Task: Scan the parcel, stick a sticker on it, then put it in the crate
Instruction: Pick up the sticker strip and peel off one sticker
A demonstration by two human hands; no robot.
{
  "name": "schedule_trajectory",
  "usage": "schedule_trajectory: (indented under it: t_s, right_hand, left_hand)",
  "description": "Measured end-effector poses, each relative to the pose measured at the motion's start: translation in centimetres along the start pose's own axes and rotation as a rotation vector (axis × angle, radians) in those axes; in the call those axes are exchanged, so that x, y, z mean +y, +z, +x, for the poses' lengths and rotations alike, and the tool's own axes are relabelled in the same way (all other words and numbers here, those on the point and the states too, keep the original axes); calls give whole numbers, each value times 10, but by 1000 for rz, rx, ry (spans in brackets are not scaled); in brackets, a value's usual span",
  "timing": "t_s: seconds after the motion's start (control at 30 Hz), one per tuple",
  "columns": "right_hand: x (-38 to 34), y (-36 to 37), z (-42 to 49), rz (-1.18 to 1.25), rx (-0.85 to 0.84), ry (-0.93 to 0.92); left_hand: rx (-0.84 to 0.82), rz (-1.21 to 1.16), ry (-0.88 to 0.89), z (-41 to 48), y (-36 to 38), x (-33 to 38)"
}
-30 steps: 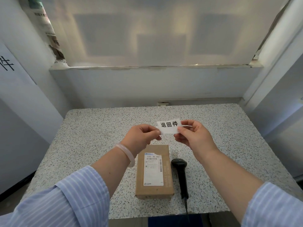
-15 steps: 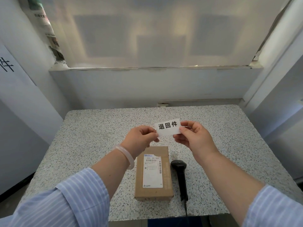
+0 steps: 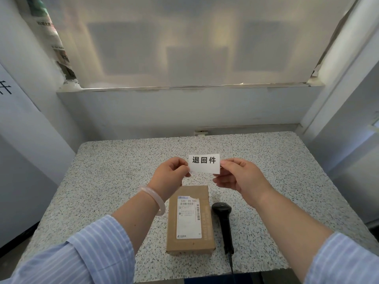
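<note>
A white sticker (image 3: 204, 163) with three black printed characters is held flat and facing me above the table. My left hand (image 3: 170, 177) pinches its left edge and my right hand (image 3: 239, 177) pinches its right edge. Below the hands a brown cardboard parcel (image 3: 206, 220) lies flat on the speckled table (image 3: 106, 181), with a white shipping label on top. A black handheld scanner (image 3: 223, 220) lies just right of the parcel, its cable running off the front edge. No crate is in view.
White walls close in the table on the left, back and right. A frosted window sits above a ledge (image 3: 184, 88) at the back. A dark blue object (image 3: 221, 280) shows under the table's front edge.
Both hands have lifted the sticker slightly and levelled it so it faces me squarely. The parcel and scanner have not moved.
</note>
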State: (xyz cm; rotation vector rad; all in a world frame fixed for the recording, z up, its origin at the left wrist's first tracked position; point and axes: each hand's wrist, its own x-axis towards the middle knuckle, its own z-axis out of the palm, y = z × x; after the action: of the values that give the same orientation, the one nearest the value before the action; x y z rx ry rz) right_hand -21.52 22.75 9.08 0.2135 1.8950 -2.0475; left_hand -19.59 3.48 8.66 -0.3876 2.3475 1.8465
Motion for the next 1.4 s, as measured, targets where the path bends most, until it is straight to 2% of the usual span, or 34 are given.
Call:
schedule_trajectory:
  t_s: [0.23, 1.0, 1.4]
  right_hand:
    - [2, -1, 0, -63, 7, -24]
    - [-3, -7, -4, -87, -136, 0]
    - [-2, -6, -3, -176, -108, -44]
  left_hand:
    - [4, -5, -5, 0, 1, 0]
    - [48, 4, -5, 5, 1, 2]
    - [50, -16, 1, 6, 0, 3]
